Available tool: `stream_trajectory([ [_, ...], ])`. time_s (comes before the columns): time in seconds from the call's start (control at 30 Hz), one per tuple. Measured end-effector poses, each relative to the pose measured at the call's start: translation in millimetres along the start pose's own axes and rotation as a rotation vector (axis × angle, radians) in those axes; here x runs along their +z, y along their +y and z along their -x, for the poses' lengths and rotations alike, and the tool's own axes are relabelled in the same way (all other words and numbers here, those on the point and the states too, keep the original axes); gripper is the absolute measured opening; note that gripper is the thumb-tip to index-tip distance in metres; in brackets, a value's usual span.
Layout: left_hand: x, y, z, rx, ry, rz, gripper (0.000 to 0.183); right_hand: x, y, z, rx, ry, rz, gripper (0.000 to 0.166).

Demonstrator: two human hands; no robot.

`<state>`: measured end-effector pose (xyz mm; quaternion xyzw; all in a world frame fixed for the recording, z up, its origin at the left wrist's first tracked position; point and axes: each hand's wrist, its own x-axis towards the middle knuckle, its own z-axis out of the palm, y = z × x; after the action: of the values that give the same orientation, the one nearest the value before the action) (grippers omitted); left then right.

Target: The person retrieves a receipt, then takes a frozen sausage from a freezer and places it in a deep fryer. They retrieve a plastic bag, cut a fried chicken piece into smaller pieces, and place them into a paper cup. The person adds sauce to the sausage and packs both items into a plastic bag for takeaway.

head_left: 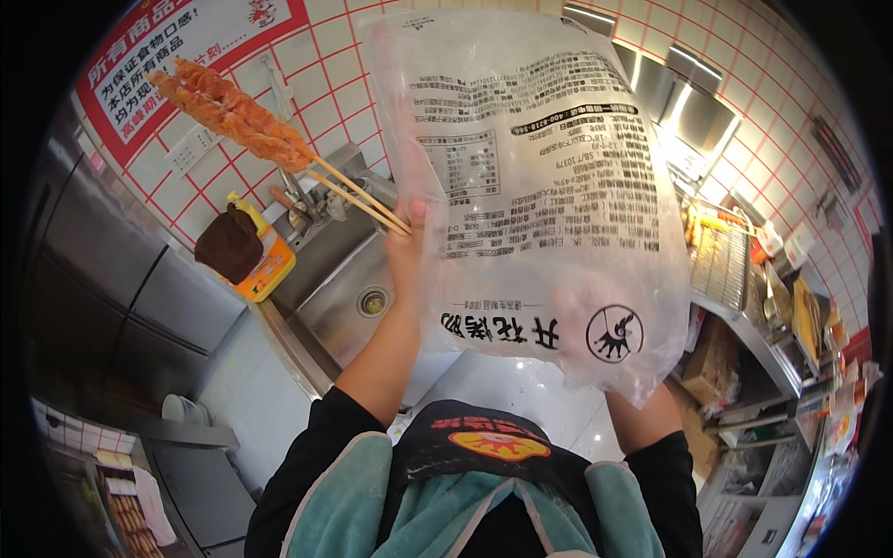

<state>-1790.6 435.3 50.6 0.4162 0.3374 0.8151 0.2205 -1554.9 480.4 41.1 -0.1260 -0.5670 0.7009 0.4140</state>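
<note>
Two skewers of orange-red coated meat point up and left, their wooden sticks gripped in my left hand. Beside that hand, a large translucent plastic food bag with black printing hangs upright, its writing upside down to me. The bag's left edge overlaps my left fingers. My right hand shows only as a blur through the plastic low on the bag's right side and holds the bag up; its fingers are hard to make out, and whether it is inside or behind the bag I cannot tell.
A steel sink lies below my left hand. On its rim a brown cloth drapes over a yellow bottle. To the right, a wire rack bears fried food on a counter. A steel refrigerator stands left.
</note>
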Motion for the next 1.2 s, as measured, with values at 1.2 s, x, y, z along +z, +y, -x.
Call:
stream_trajectory([
  [1.2, 14, -113, -53, 0.170, 0.649, -0.157, 0.022, -102, 57, -195, 0.341, -0.689, 0.195, 0.033],
])
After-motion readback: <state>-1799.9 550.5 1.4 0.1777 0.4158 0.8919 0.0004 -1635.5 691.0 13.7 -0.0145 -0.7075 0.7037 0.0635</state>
